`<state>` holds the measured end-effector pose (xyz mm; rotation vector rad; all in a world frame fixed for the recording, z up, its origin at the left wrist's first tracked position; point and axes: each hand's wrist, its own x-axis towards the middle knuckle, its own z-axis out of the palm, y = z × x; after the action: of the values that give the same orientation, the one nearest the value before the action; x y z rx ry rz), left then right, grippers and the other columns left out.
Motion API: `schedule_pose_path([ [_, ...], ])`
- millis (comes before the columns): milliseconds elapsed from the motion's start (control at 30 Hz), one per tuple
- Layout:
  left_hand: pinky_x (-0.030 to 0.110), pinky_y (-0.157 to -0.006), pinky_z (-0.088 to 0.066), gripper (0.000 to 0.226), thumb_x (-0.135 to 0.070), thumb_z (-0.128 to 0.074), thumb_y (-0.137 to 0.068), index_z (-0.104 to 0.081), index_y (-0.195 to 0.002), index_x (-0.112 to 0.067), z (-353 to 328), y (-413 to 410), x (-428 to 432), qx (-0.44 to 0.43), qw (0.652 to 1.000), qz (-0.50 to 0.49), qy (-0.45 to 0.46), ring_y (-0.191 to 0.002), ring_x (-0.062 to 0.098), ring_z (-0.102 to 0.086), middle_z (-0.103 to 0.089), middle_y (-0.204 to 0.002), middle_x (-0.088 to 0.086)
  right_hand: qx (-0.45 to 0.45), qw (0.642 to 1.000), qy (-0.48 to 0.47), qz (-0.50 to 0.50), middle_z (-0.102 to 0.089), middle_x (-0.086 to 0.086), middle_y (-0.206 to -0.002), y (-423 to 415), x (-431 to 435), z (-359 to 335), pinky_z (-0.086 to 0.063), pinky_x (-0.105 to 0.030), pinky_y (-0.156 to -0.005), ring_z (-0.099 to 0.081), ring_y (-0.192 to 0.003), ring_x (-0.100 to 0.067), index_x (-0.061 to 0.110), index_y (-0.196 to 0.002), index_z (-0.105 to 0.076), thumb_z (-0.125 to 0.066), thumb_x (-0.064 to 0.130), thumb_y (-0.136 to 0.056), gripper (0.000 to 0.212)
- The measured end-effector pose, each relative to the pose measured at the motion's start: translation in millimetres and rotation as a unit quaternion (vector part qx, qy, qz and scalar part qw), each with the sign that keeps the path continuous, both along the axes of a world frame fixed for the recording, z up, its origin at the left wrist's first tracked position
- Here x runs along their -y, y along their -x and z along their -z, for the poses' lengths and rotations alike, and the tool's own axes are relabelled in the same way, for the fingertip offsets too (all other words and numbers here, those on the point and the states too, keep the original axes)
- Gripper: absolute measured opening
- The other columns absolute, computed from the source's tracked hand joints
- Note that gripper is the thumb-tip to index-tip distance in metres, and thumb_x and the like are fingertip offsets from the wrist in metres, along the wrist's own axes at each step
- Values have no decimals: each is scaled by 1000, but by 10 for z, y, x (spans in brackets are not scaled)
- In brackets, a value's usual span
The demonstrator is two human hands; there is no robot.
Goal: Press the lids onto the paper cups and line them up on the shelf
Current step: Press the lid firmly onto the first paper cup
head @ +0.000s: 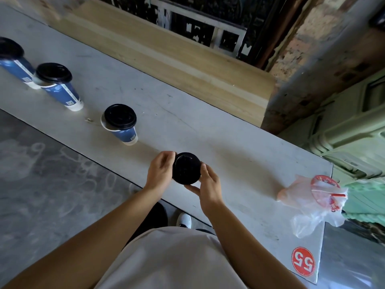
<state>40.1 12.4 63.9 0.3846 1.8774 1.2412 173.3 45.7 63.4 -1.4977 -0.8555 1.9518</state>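
A black lid (186,168) sits over a cup that is hidden under it, near the front edge of the grey shelf (239,155). My left hand (160,171) grips the lid's left rim, and my right hand (209,187) grips its right and near rim. Three blue and white paper cups with black lids stand in a row to the left: one (121,126) nearest, one (58,85) farther left, and one (12,61) at the frame's left edge.
A crumpled clear plastic bag with red print (314,202) lies at the shelf's right end. A red round "55" sticker (303,261) marks the near right corner. Wooden boards (166,57) lie behind the shelf. Concrete floor is at the lower left.
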Motion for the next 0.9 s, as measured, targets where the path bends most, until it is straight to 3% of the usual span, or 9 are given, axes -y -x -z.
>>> schedule_pose_path([
  [133, 49, -89, -56, 22, -37, -52, -99, -67, -92, -24, 3, 56, -43, -17, 999, -20, 20, -94, 20, -66, -70, -91, -6, -13, 999, -21, -41, -68, -7, -128, 9, -16, -23, -59, -41, -93, -60, -123, -18, 11, -132, -64, -42, 25, -108, 35],
  [300, 39, -69, -60, 18, -33, -61, -98, -65, -95, -17, 2, 139, -75, 85, 996, -25, 5, -97, 18, -64, -67, -97, 1, 18, 998, -51, -43, -73, -11, -117, 9, -97, 51, -59, -43, -92, -65, -117, -23, 7, -122, -70, -44, 26, -108, 35],
  [467, 48, -71, -62, 14, -29, -59, -100, -65, -101, -17, 44, 251, -39, 164, 986, -26, -7, -111, 28, -66, -66, -120, 11, 21, 996, -73, -41, -74, -6, -118, 50, -170, 81, -55, -32, -95, -66, -116, -18, 10, -124, -70, -43, 26, -108, 35],
  [567, 40, -72, -63, 19, -26, -49, -104, -61, -115, -18, 15, 217, -34, 127, 991, 8, -27, -115, 22, -64, -64, -124, 6, 29, 997, -55, -44, -71, -4, -120, 107, -257, 75, -60, -38, -89, -63, -116, -15, 16, -122, -70, -44, 32, -107, 34],
  [733, 22, -74, -60, 29, -17, -31, -109, -53, -126, -19, 56, 99, 3, 41, 993, 87, -74, -109, -5, -58, -59, -118, -13, 26, 999, -20, -32, -65, -5, -123, 124, -321, 60, -62, -50, -81, -58, -118, -16, 17, -118, -70, -45, 38, -106, 35],
  [900, 19, -82, -57, 34, -14, -26, -110, -49, -133, -21, 169, 29, 15, -2, 988, 124, -95, -114, -15, -55, -57, -124, -14, 15, 999, -12, -34, -63, -12, -123, 66, -348, 98, -61, -54, -81, -58, -120, -23, 17, -108, -69, -42, 34, -107, 32],
])
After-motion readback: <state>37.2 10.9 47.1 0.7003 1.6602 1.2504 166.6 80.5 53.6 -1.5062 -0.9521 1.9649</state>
